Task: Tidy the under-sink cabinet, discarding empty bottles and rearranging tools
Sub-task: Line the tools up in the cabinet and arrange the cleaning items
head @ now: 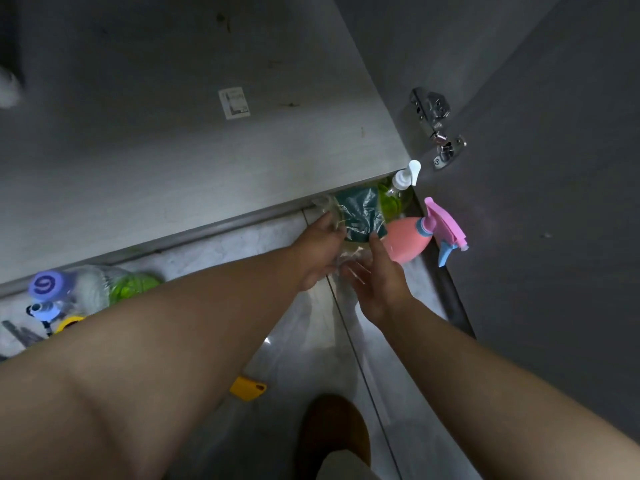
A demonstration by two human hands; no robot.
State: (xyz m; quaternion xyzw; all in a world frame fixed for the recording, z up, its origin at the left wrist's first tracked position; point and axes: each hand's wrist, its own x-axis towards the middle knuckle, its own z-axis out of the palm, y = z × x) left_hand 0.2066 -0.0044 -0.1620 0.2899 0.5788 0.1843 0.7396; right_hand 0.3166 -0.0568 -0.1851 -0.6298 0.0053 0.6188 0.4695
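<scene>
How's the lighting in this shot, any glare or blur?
Head view: dim overall; the cabinet door is in shadow; a small glare patch shows on the floor tile; the near forearms look enlarged by the wide-angle lens; the purple-capped bottle at the left edge is soft.

Both bare forearms reach forward and down, converging, the left hand [320, 249] palm-down with fingers curled closed in a pinch, the right hand [375, 271] just beside it, fingers spread loosely open and thumb pointing forward.

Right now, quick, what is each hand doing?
Left hand: shut on the clear plastic bag with green sponges.
Right hand: open, fingers spread, touching the bag.
</scene>
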